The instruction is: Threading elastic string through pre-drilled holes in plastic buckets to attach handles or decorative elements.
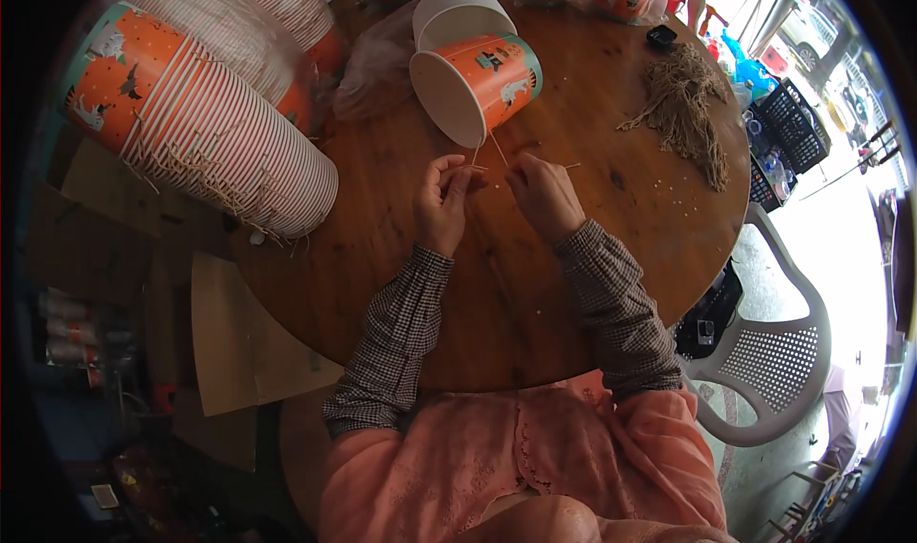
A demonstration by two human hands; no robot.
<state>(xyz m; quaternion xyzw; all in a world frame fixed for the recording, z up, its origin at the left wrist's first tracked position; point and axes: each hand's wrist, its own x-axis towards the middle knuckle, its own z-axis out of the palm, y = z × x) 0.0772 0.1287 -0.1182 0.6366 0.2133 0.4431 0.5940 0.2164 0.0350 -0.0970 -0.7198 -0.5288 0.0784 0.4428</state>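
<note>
An orange paper bucket with printed figures lies on its side on the round wooden table, its white mouth toward the left. From its rim a thin strand of twine runs down to my hands. My left hand pinches one part of the twine between thumb and fingers. Just right of it, my right hand is closed on the other part, and a short end pokes out beyond its knuckles. Behind the orange bucket leans a white round tub-like piece.
A long stack of nested orange buckets with twine on them leans at the left, beside wrapped stacks. A bundle of loose twine and a small black object lie at the right. A plastic chair and black crates stand beyond the table.
</note>
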